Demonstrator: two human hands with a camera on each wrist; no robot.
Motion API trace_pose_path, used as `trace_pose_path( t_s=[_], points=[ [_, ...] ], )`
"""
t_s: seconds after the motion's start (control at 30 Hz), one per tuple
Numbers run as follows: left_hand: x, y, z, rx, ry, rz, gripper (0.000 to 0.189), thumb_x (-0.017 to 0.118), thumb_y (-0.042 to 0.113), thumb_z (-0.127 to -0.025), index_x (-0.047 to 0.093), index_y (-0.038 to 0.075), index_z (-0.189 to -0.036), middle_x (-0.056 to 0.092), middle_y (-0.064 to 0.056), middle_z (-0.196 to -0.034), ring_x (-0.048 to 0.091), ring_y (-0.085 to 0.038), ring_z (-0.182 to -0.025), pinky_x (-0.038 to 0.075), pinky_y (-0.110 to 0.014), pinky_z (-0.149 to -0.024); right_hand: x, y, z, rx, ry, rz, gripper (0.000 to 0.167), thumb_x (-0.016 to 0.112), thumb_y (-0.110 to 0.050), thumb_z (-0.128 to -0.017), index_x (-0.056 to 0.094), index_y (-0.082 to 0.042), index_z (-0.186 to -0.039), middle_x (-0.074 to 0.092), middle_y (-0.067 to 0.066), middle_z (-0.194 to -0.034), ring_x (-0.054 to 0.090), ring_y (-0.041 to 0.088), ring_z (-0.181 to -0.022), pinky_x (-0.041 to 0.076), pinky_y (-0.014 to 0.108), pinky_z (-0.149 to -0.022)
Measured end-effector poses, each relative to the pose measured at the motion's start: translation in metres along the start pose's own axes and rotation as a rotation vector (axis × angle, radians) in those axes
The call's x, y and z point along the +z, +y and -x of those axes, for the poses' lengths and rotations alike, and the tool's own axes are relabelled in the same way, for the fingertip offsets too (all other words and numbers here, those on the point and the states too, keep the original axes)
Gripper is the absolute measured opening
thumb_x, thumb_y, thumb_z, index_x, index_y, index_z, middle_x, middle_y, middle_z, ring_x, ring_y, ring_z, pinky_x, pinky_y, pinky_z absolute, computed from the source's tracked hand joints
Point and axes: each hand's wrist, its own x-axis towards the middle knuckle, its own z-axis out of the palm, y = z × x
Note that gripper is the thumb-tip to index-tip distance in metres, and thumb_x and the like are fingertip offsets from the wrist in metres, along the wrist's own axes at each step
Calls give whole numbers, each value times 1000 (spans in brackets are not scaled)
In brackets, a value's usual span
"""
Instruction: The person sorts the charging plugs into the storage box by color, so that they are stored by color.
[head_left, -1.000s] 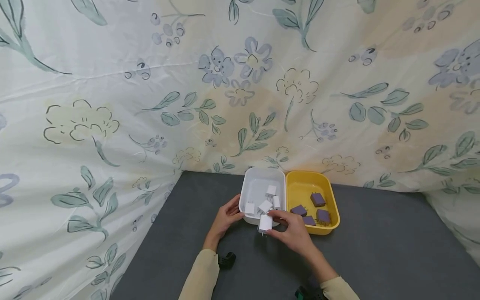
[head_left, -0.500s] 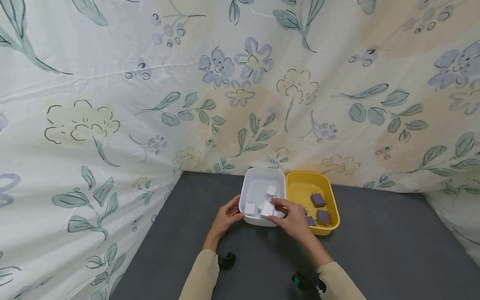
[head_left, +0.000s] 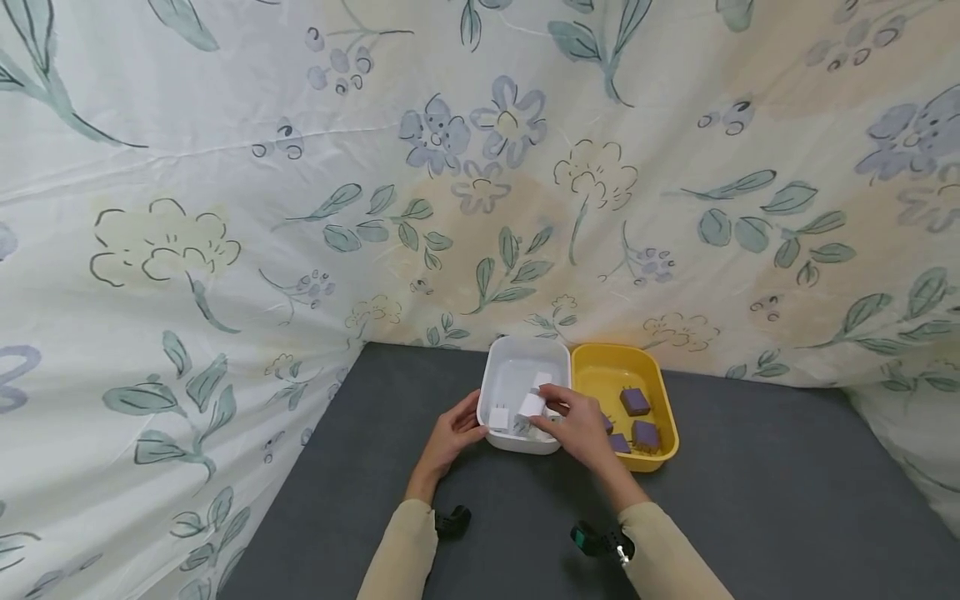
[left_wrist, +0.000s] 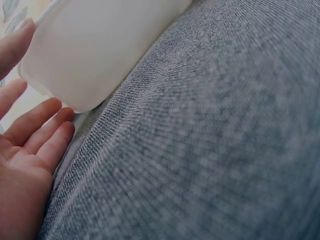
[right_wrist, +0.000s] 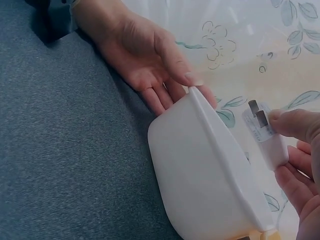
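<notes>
In the head view my right hand (head_left: 577, 427) pinches a white charger plug (head_left: 531, 406) between thumb and fingers, over the front part of a white plastic bin (head_left: 525, 350). The right wrist view shows this charger plug (right_wrist: 267, 140) above the bin's rim, its two flat metal prongs facing up. Other white charger plugs lie in the bin, one (head_left: 498, 418) at the front left; some are partly hidden by my hand. At the bin's front left corner rests my left hand (head_left: 448, 433), thumb by the rim and fairly straight fingers (left_wrist: 55, 142) against the outer wall.
A yellow bin (head_left: 670, 408) stands against the white bin's right side. Several purple charger plugs (head_left: 635, 402) lie in it. Both bins are on a dark grey cloth-covered table (head_left: 750, 500), with a floral curtain (head_left: 480, 167) behind and at the sides.
My right hand has carried the charger plug from the white bin's front edge back over the bin, and the plug has tilted. The left hand stays at the bin's corner.
</notes>
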Motion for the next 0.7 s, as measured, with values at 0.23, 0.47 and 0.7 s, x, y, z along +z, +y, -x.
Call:
trace_pose_path(
  t_s=[0.23,0.47,0.7],
  points=[
    [1,0,1,9,3,-6,70,70,3,-88,38,6,-150,42,-21,-151,43,-37,-138,47,-21,-102,4,0,-12,-4,8,84,51,85,-16,-75,67,-3,-121,71,13,-116,70,28,-104,55,38,-88],
    [2,0,1,-6,1,0,69,69,1,-88,38,7,-150,40,-20,-152,40,-37,-139,44,-19,-103,8,2,-22,9,5,159,47,85,-16,-74,69,-3,-117,72,13,-110,71,27,-99,57,40,-87],
    [2,2,1,-1,8,-4,69,69,1,-88,38,6,-150,40,-20,-152,41,-38,-139,45,-20,-103,10,1,-32,110,13,165,54,84,-20,-77,65,-3,-125,71,13,-117,70,28,-105,55,40,-90]
  ],
)
